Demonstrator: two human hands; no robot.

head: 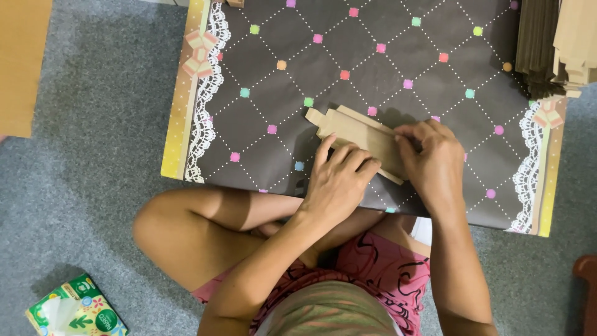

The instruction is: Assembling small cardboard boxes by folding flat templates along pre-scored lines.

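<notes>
A flat brown cardboard piece (354, 129) with small tabs at its left end lies on a low table covered by a dark cloth (348, 56) with coloured dots and a lace edge. My left hand (339, 180) presses on its near edge, fingers curled over it. My right hand (432, 158) pinches and holds down its right end. I sit cross-legged on the floor, knees under the table's near edge.
A stack of brown cardboard blanks (556, 43) stands at the table's far right corner. A green tissue pack (76, 309) lies on the grey carpet at the lower left. An orange-brown board (22, 62) shows at the left edge.
</notes>
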